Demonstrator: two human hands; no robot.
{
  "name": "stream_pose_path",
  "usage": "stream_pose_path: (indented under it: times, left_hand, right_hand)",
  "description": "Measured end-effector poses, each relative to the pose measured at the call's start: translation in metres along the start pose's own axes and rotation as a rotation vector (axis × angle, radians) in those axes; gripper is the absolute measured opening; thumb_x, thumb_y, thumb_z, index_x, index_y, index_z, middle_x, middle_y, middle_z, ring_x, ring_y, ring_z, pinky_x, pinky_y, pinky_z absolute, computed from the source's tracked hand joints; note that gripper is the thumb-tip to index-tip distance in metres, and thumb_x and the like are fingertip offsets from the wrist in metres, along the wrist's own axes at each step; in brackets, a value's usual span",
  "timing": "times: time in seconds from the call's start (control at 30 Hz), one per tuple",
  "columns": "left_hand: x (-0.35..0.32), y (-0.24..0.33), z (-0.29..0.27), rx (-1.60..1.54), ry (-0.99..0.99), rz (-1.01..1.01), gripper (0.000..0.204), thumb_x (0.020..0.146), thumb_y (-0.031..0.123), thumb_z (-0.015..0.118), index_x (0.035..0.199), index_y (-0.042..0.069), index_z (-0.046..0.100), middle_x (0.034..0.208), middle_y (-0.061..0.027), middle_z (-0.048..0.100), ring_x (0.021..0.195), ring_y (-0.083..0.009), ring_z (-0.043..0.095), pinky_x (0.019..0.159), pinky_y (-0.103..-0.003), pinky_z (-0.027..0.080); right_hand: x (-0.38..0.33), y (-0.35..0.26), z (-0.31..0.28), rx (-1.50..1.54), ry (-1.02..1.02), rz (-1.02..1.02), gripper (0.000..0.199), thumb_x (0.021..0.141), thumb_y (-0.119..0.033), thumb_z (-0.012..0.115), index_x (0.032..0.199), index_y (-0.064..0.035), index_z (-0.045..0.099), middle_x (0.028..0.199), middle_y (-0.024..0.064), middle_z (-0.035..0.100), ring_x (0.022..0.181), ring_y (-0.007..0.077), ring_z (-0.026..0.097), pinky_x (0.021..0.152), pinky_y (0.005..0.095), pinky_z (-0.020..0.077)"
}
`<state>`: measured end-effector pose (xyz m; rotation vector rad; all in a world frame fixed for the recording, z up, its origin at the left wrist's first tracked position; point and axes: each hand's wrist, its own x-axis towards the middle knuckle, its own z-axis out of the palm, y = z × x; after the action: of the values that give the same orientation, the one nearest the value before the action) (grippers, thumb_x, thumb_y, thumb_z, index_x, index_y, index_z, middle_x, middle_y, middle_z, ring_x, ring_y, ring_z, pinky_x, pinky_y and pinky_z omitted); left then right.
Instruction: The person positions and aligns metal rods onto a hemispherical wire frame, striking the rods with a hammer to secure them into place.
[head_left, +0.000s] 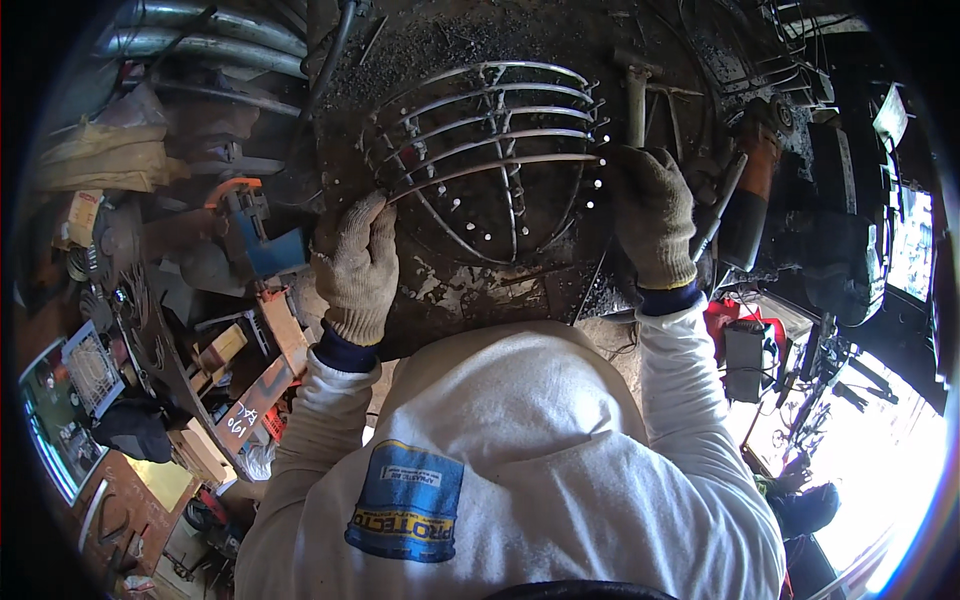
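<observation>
A cage-like frame of bent metal rods [513, 232] lies on a dark, grimy worktable [470, 290]. Several curved crossbars span its upper part. Across its nearer part runs a thin curved metal rod [500, 163], pinched at each end by a gloved hand. My left hand [358, 265], in a knitted work glove, closes its fingers on the rod's left end. At the right end is my right hand [652, 212], gloved alike, its fingertips partly hidden against the dark surface. Small white spots [597, 184] show around the frame. Whether the rod touches the frame, I cannot tell.
Right of the frame lies a hammer-like metal tool [637, 100]. Beyond it sits an orange and dark angle grinder [755, 185]. A blue metal piece with an orange part [270, 240] stands at the left. Metal pipes [205, 45] lie at the far left, and wooden blocks [222, 348] nearer.
</observation>
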<state>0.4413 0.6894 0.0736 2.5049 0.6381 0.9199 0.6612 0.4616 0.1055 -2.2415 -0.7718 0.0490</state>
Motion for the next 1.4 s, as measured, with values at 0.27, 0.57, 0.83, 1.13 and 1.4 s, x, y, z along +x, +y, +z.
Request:
stream_pose_path:
  times: [0.27, 0.57, 0.83, 1.13, 1.4]
  left_hand:
    - [0.003, 0.001, 0.000, 0.045, 0.025, 0.037, 0.018, 0.087, 0.005, 0.077, 0.104, 0.005, 0.071, 0.097, -0.0161, 0.071, 0.085, -0.0329, 0.070, 0.074, -0.039, 0.056]
    - [-0.004, -0.002, -0.003, 0.019, -0.008, -0.028, 0.021, 0.081, 0.009, 0.080, 0.101, 0.013, 0.074, 0.098, -0.0089, 0.074, 0.091, -0.0304, 0.070, 0.079, -0.042, 0.056]
    - [-0.005, 0.001, -0.009, -0.019, -0.064, -0.009, 0.022, 0.085, 0.006, 0.078, 0.107, 0.007, 0.073, 0.103, -0.0152, 0.074, 0.090, -0.0321, 0.072, 0.079, -0.039, 0.057]
    - [-0.003, -0.004, -0.005, -0.187, -0.068, -0.022, 0.021, 0.086, 0.006, 0.076, 0.107, 0.006, 0.072, 0.099, -0.0143, 0.074, 0.085, -0.0333, 0.071, 0.076, -0.039, 0.056]
    - [0.017, -0.036, -0.031, -0.377, -0.443, -0.100, 0.024, 0.093, 0.006, 0.064, 0.116, 0.006, 0.069, 0.102, -0.0140, 0.074, 0.089, -0.0234, 0.072, 0.079, -0.033, 0.055]
  right_hand:
    - [-0.001, 0.006, 0.001, 0.030, -0.021, 0.042, 0.014, 0.090, -0.016, 0.072, 0.103, -0.0110, 0.075, 0.093, 0.0128, 0.068, 0.088, 0.0317, 0.068, 0.075, 0.0394, 0.0536]
    - [0.000, 0.002, 0.003, 0.039, -0.015, -0.011, 0.015, 0.092, -0.003, 0.067, 0.107, -0.0031, 0.072, 0.092, 0.0108, 0.067, 0.081, 0.0199, 0.067, 0.071, 0.0322, 0.0530]
    - [-0.002, 0.008, 0.005, 0.034, 0.031, 0.015, 0.016, 0.091, -0.012, 0.071, 0.106, -0.0069, 0.073, 0.092, 0.0138, 0.067, 0.083, 0.0302, 0.068, 0.072, 0.0377, 0.0531]
    - [0.003, 0.009, 0.003, -0.073, 0.045, -0.097, 0.018, 0.091, -0.015, 0.070, 0.108, -0.0095, 0.073, 0.096, 0.0129, 0.069, 0.089, 0.0310, 0.069, 0.076, 0.0383, 0.0541]
    - [0.007, 0.026, -0.005, 0.114, -0.133, 0.070, 0.021, 0.096, -0.014, 0.067, 0.115, -0.0054, 0.072, 0.099, 0.0093, 0.073, 0.090, 0.0170, 0.070, 0.079, 0.0299, 0.0544]
